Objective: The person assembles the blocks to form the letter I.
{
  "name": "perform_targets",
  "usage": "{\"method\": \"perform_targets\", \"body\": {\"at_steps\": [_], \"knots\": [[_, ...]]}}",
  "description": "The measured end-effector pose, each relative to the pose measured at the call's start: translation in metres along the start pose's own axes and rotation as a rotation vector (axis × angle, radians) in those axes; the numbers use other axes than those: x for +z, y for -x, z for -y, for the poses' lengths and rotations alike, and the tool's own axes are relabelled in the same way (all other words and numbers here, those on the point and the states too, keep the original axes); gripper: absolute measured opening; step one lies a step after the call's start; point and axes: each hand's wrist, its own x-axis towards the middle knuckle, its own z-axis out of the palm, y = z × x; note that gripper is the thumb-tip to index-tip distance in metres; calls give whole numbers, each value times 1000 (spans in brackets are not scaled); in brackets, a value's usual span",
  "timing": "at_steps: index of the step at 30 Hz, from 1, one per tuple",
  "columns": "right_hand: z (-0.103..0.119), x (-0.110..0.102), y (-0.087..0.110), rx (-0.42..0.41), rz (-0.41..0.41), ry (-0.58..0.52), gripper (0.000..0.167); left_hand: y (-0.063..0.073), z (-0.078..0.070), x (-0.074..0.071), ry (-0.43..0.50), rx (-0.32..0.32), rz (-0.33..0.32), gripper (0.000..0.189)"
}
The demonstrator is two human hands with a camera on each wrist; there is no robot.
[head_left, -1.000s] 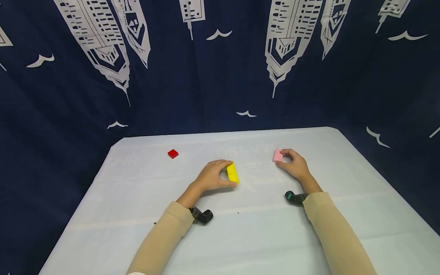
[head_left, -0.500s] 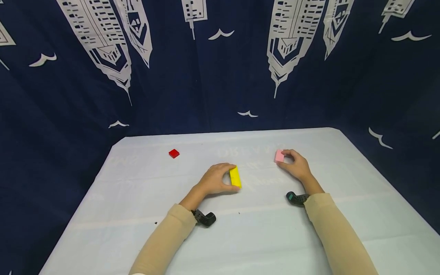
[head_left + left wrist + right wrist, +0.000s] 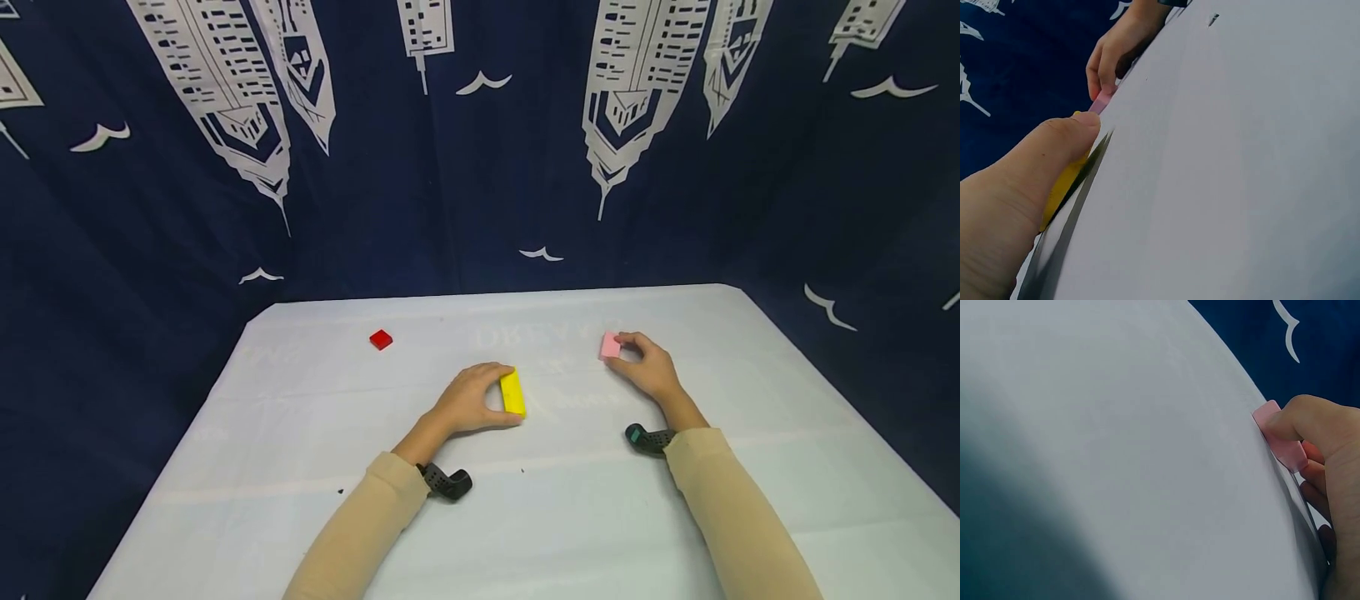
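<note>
Near the middle of the table, my left hand [image 3: 470,400] pinches a yellow rectangular block [image 3: 513,393] between thumb and fingers at its two ends. In the left wrist view the thumb covers one end of the yellow block [image 3: 1063,187], and a dark shadow lies under it. Farther right, my right hand [image 3: 647,367] holds a small pink block [image 3: 611,345] by its near and far sides. The right wrist view shows the thumb across the face of the pink block [image 3: 1282,440]. A flat red block [image 3: 381,340] lies apart at the back left, untouched.
A white-covered table [image 3: 555,517] spreads under both arms. Behind it hangs a dark blue curtain [image 3: 450,183] with white building and bird prints. Small dark specks lie on the cloth near the left forearm. Each wrist wears a black camera mount [image 3: 447,482].
My left hand, with the yellow block, has shifted slightly right and nearer to me. The right hand and pink block stay almost in place, and the head view has tilted a little.
</note>
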Motion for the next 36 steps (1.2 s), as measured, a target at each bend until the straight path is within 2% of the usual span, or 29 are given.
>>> {"method": "perform_targets", "body": {"at_steps": [9, 18, 36], "knots": [[-1, 2, 3, 7, 1, -13, 49, 3, 3, 3, 21, -6, 13, 89], [0, -2, 4, 28, -48, -55, 49, 3, 4, 4, 48, 17, -19, 67], [8, -4, 10, 50, -31, -136, 54, 2, 3, 3, 58, 12, -26, 68]]}}
